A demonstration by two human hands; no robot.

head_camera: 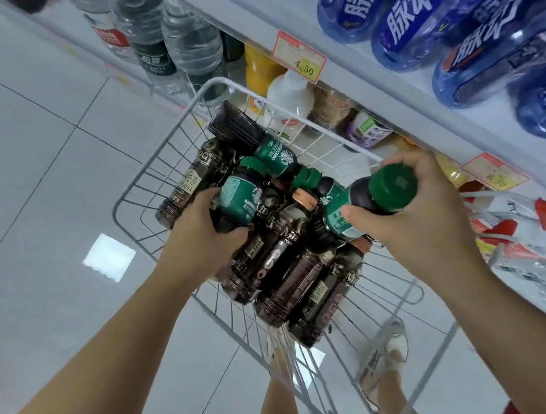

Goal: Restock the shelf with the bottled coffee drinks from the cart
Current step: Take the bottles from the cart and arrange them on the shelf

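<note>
Pickup step: the left hand point(200, 239) grips a teal-label bottle point(240, 197), the right hand point(416, 221) a green-capped bottle point(376, 196), in the cart point(216, 79). Next, likely, lifting both onto the shelf point(368, 70).

Cart point(216, 80) is thin metal wire, pale-coated and smooth; coffee bottles point(289, 273) are dark glossy plastic, green film labels catching the light; the cap point(393, 188) under my right grip point(413, 225), matt green plastic; floor point(39, 165) tiles polished, mirror-glossy; blue bottles point(413, 14) on the shelf point(276, 9), translucent shiny plastic; price tag point(298, 56), plain matt paper.
</note>
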